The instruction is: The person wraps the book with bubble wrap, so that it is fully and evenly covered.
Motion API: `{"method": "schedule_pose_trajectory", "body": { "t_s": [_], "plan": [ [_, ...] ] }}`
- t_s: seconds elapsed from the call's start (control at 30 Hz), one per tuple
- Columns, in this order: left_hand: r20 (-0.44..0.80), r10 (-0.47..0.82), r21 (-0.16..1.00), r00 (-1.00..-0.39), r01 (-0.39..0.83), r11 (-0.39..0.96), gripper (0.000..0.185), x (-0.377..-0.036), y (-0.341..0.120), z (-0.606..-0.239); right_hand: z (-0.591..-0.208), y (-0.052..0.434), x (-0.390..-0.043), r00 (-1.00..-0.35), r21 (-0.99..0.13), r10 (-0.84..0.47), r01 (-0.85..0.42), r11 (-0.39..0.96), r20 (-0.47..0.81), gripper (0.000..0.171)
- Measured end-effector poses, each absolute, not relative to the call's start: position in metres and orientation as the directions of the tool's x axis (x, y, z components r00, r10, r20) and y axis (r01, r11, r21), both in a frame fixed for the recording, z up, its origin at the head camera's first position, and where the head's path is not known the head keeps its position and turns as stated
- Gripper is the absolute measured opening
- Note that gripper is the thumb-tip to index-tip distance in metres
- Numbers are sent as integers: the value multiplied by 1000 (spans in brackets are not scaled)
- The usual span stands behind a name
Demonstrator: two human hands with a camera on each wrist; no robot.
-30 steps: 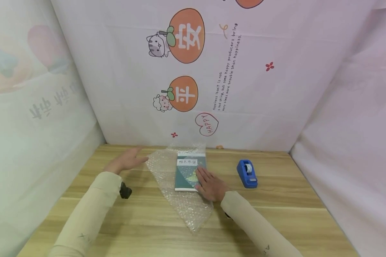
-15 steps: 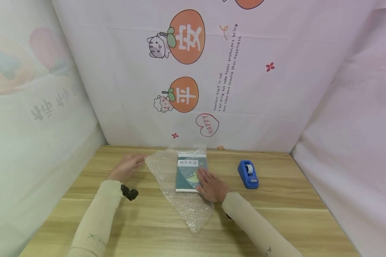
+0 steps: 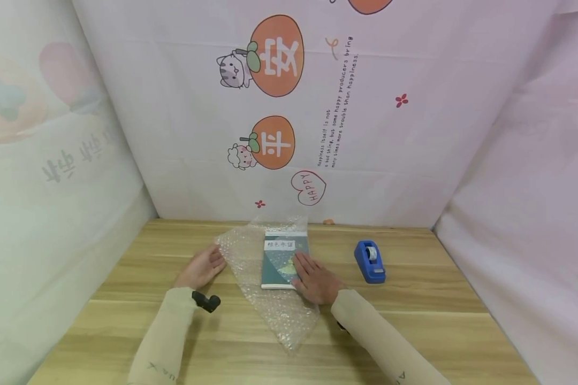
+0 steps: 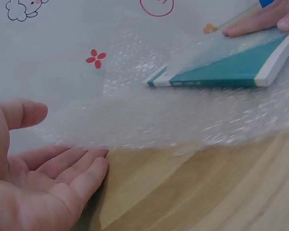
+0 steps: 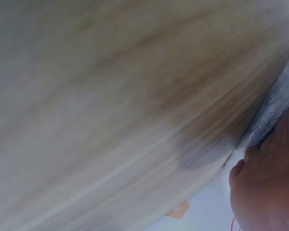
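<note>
R hand (image 3: 314, 282) flat on book (image 3: 280, 256), fingers straight; L hand (image 3: 202, 267) fingers relaxed under bubble wrap (image 3: 243, 251) edge.

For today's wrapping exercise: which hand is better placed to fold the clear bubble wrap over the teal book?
Probably the left hand: it lies open at the clear bubble wrap's free edge, while the right hand presses the teal book flat.
</note>
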State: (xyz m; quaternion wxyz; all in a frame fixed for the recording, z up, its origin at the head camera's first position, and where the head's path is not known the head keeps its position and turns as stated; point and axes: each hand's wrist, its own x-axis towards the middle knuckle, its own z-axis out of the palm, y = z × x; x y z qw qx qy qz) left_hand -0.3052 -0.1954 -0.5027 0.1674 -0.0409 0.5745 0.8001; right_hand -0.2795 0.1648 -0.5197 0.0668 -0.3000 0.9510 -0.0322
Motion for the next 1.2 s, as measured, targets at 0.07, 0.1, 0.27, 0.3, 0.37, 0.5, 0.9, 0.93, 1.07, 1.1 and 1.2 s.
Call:
{"method": "schedule_pose_trajectory", "body": {
  "t_s": [0.07,0.1,0.27,0.3,0.37,0.5,0.9,0.93,1.07,1.1,1.2],
  "plan": [
    [-252,225,898,-941,-314,-308,55,-305,-190,-508,-520,165,-280,-812,-92,-572,-565,820,-113,73],
    [-245,231,895,-942,-311,-319,55,-305,-187,-510,-519,164,-279,-812,-94,-572,-565,820,-115,73],
    [-243,222,867,-944,-314,-387,52,-304,-173,-517,-511,163,-275,-811,-138,-573,-558,818,-119,71],
    [-245,220,857,-944,-317,-406,52,-304,-169,-518,-510,162,-274,-810,-147,-573,-556,818,-122,71],
    [-237,218,834,-947,-313,-454,54,-303,-163,-519,-508,162,-273,-810,-144,-572,-556,819,-129,71],
    [-183,234,787,-955,-285,-548,56,-303,-150,-520,-508,163,-273,-805,-153,-581,-563,812,-117,70],
    [-135,186,760,-973,-222,-610,61,-297,-129,-510,-515,164,-278,-807,-156,-578,-559,814,-123,72],
    [-134,186,754,-973,-222,-618,61,-298,-128,-509,-515,164,-278,-807,-162,-578,-559,813,-117,71],
    [-125,175,768,-977,-207,-606,60,-300,-123,-507,-511,164,-276,-805,-152,-583,-566,810,-113,70],
    [-121,170,777,-978,-200,-597,60,-301,-121,-507,-510,163,-276,-804,-146,-583,-567,811,-117,70],
    [-107,159,809,-981,-179,-560,60,-302,-118,-509,-507,163,-274,-800,-150,-589,-572,807,-114,70]
  ]
}}
